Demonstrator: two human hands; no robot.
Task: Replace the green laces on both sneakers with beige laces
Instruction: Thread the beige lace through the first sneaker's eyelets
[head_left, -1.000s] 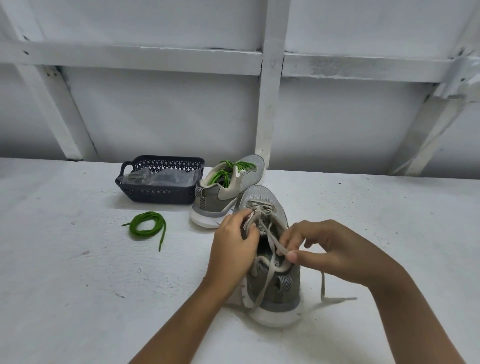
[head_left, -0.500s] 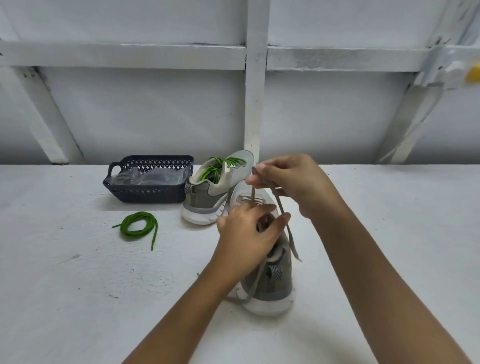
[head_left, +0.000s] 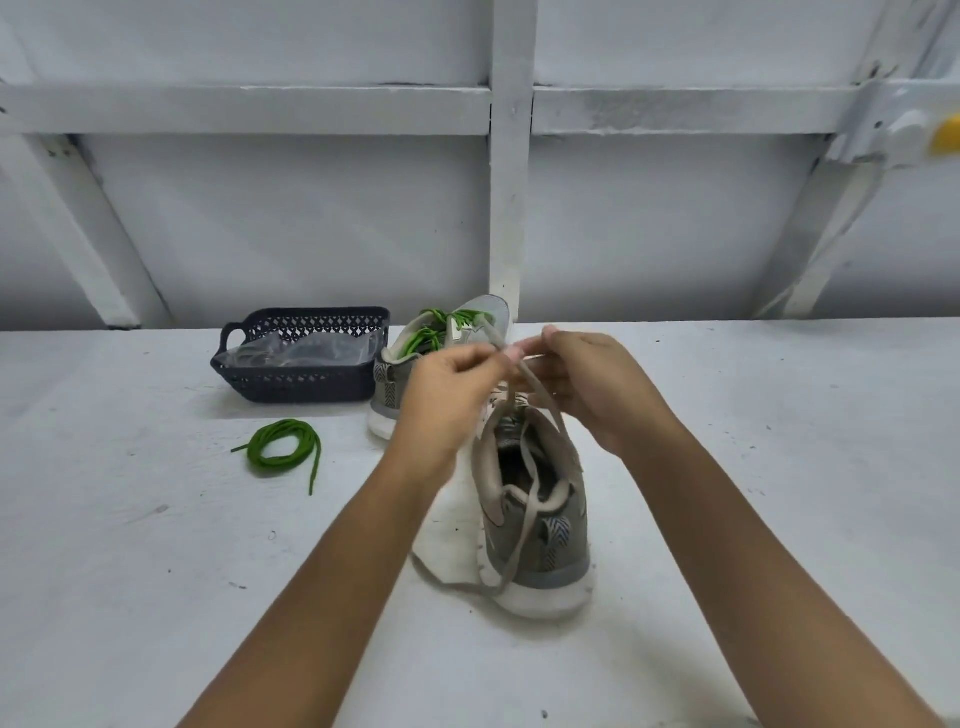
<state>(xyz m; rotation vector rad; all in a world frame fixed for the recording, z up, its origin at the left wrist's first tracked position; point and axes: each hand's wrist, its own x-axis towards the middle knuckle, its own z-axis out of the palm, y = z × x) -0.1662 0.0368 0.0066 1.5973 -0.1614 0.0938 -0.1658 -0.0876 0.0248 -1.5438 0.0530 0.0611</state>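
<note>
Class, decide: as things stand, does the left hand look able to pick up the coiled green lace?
Probably yes for reach: only bare table lies between the left hand and the green lace. But that hand pinches the beige lace, so it must let go first.

Both hands (head_left: 452, 395) (head_left: 587, 384) pinching beige lace (head_left: 524, 499) above near sneaker (head_left: 540, 525).

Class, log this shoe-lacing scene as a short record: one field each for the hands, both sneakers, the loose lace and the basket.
Left hand: pinches beige lace
Right hand: pinches the same lace, close beside the left
Near sneaker: heel toward camera, lace rising to the hands
Far sneaker: holds green laces
Loose green lace: coiled on table
Basket: dark, holds clear plastic
</note>
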